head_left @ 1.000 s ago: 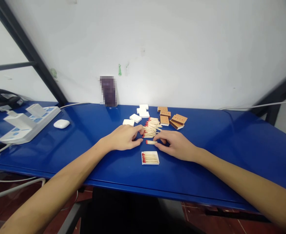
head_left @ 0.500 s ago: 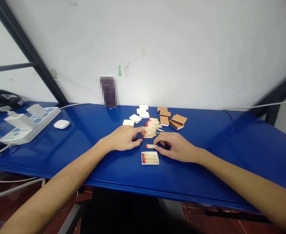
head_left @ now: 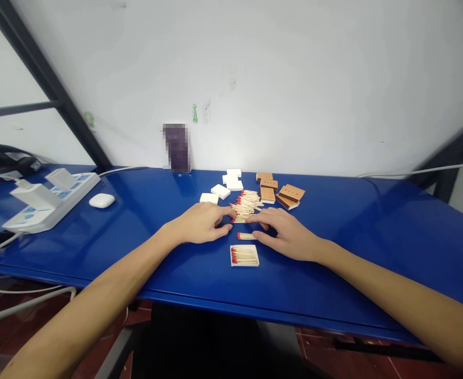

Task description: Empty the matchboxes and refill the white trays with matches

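A loose pile of red-tipped matches [head_left: 248, 200] lies on the blue desk between my hands. My left hand [head_left: 205, 223] rests at the pile's left side, index finger on the match heads, thumb held apart. Reaching in from the right, my right hand [head_left: 282, 231] has its index fingertip on the pile's near edge, with its thumb apart below. Under that thumb, a small row of matches [head_left: 245, 236] lies on the desk. Closest to me sits a white matchbox tray [head_left: 244, 265] with several matches inside, heads to the left.
White matchbox trays [head_left: 235, 183] stand behind the pile on the left, and brown matchbox sleeves [head_left: 267, 195] behind it on the right. A white earphone case [head_left: 101, 200] and a power strip [head_left: 53, 210] with plugged chargers occupy the left. A pixelated dark object [head_left: 177, 148] leans against the wall.
My right index finger has stretched forward from the small row of matches to the pile's near edge, opening away from the thumb. My left hand has stayed nearly still.
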The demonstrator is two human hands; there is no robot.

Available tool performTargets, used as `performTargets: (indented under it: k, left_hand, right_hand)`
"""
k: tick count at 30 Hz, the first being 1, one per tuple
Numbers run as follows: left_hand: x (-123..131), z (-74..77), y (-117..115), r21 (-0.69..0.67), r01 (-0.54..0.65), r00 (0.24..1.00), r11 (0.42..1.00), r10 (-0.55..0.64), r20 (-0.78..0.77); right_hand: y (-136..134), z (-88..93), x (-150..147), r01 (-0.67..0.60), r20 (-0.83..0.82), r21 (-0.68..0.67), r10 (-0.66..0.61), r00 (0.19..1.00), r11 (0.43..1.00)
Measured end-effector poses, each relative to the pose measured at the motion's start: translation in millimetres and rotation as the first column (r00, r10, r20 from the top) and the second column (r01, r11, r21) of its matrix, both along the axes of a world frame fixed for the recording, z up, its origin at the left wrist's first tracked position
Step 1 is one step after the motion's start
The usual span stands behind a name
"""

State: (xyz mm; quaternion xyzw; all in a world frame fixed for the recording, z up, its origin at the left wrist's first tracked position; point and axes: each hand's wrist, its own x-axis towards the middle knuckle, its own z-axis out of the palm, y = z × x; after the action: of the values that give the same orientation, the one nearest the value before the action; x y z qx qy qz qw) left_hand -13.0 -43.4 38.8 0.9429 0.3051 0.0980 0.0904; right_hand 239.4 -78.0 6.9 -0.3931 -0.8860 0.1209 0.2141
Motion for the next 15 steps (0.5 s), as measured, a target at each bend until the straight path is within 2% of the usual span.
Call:
performTargets:
  k: [8,15]
  left_hand:
    - [-1.2,-1.6,1.3,-0.009,0.057,0.998,0.998,-0.057,-0.007]
    - [-1.4,-2.7,2.1,0.010,0.029,1.000,1.000,-0.029,-0.010]
  right_hand:
    - [-1.1,1.7,-0.9,0.005,0.039,-0.020,-0.005,0.999,1.000]
    - [-1.4,2.6,-1.4,0.007,0.050,-0.020,-0.006,0.999,1.000]
